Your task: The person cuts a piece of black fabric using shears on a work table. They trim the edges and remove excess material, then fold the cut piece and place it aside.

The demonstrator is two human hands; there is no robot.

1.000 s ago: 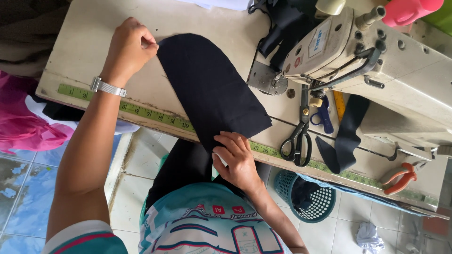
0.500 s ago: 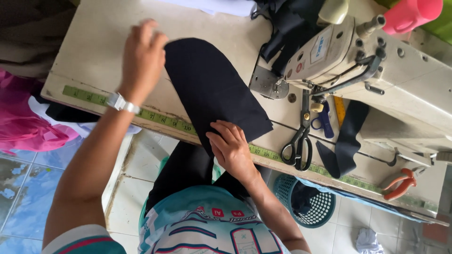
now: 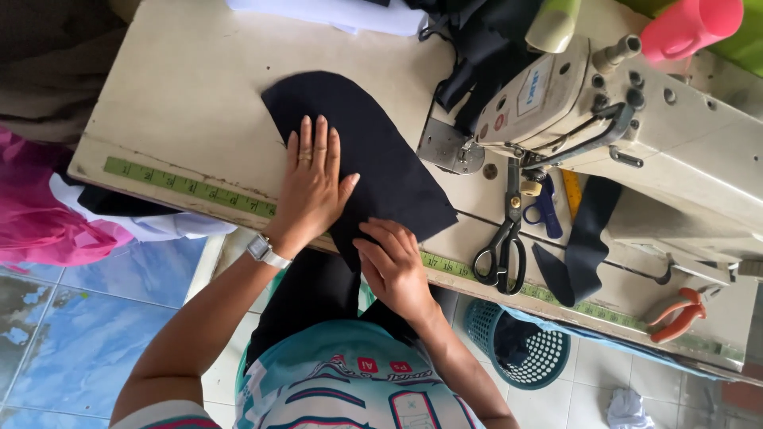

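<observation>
Worn cream table [image 3: 183, 87], blue tiled floor [image 3: 71, 334] below. My left hand [image 3: 311, 184], earlier gripping the dark fabric [image 3: 373, 151] edge, now lies flat; right hand [image 3: 393, 266] open, pressing.

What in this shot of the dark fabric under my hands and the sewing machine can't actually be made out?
Head view only:
- Dark fabric piece: the parts under the left hand and right hand are covered.
- Sewing machine: the needle area is hidden by the machine head; its right end is cut off by the frame.
- Scissors: blade tips are hidden under the machine.
- Green basket: contents too dark to tell.
</observation>
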